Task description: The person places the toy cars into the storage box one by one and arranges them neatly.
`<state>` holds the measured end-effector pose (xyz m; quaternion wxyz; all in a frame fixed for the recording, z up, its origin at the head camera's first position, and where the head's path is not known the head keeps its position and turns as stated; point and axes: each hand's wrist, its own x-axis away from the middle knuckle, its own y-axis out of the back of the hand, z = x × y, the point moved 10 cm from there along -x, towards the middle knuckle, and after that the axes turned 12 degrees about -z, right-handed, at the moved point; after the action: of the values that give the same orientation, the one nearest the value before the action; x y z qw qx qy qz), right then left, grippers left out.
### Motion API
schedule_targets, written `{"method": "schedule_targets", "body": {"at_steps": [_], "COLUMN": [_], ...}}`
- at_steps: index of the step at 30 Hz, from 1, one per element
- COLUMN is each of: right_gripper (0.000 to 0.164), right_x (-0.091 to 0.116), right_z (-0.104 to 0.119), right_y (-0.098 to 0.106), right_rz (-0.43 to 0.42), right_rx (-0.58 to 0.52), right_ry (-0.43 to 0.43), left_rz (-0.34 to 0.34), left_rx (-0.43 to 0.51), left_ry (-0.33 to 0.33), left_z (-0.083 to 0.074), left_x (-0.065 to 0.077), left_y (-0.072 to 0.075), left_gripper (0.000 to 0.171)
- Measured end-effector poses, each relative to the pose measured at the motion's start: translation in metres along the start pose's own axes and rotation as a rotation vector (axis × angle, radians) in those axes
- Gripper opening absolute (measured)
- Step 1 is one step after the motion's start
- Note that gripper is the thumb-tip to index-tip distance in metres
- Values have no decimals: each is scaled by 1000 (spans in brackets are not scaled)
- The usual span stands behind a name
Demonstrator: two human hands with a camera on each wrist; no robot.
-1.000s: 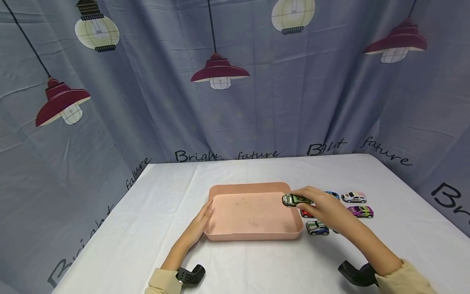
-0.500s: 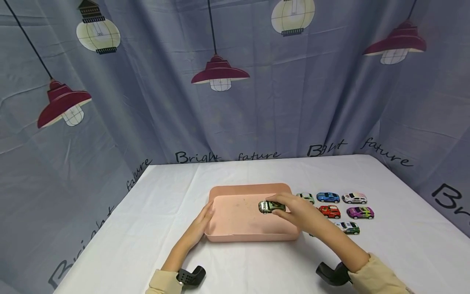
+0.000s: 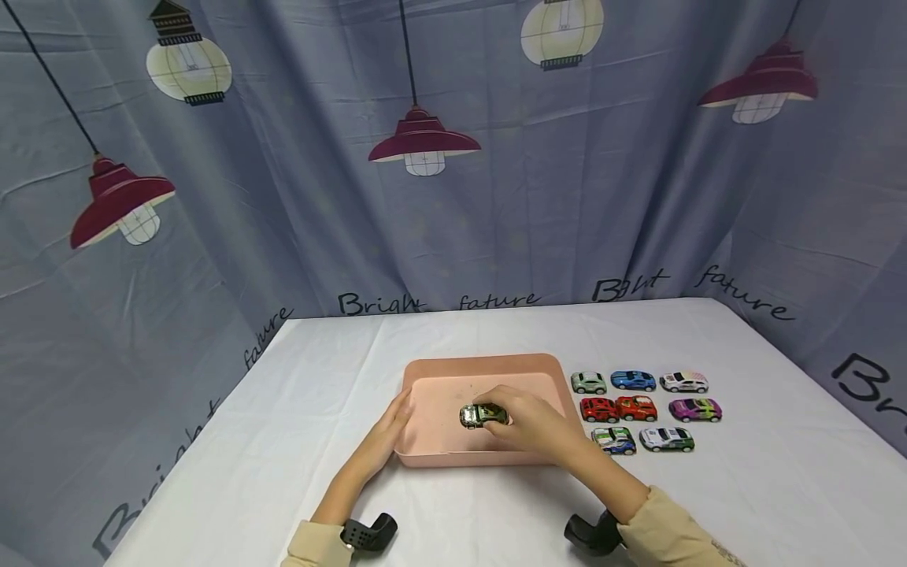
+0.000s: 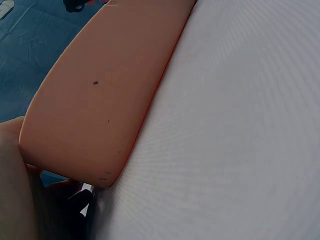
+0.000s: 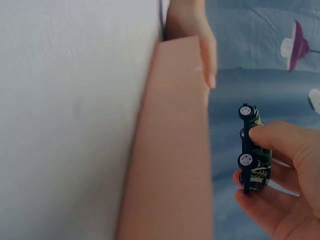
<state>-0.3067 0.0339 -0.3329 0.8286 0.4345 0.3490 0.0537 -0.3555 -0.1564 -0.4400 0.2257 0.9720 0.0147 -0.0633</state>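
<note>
A dark green patterned toy car (image 3: pixel 484 415) is pinched between the thumb and fingers of my right hand (image 3: pixel 527 421), over the inside of the pink tray (image 3: pixel 489 457). In the right wrist view, the toy car (image 5: pixel 255 150) shows its wheels and dark underside, clear of the tray wall (image 5: pixel 172 145). My left hand (image 3: pixel 386 431) holds the tray's left side, its thumb over the rim and its fingers along the outside. The left wrist view shows that hand (image 4: pixel 15 170) at the corner of the tray wall (image 4: pixel 100 100), with its fingers partly hidden.
Right of the tray, several toy cars stand in rows on the white tablecloth (image 3: pixel 340 354), among them a blue car (image 3: pixel 633 380), a red car (image 3: pixel 636 408) and a purple car (image 3: pixel 695 409). A grey-blue curtain (image 3: pixel 453 228) hangs behind the table.
My right hand has carried the green toy car leftward, from the tray's right rim to over its middle, uncovering the cars on the right. The left hand has stayed at the tray's left side.
</note>
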Motion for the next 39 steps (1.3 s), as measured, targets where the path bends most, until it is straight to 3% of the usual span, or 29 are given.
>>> {"method": "schedule_targets", "body": {"at_steps": [12, 20, 39], "right_gripper": [23, 25, 28], "right_x": [-12, -13, -15], "right_z": [10, 7, 6], "right_y": [-45, -76, -89], "right_rz": [65, 191, 310], "right_rx": [12, -16, 23], "right_ry": [-32, -90, -113], "left_rz": [-11, -8, 7], "left_rx": [-6, -8, 11], "left_ry": [-18, 3, -10], "left_z": [-5, -2, -3], "left_x": [-1, 2, 1], "left_y": [1, 1, 0], "left_gripper": [51, 51, 51]}}
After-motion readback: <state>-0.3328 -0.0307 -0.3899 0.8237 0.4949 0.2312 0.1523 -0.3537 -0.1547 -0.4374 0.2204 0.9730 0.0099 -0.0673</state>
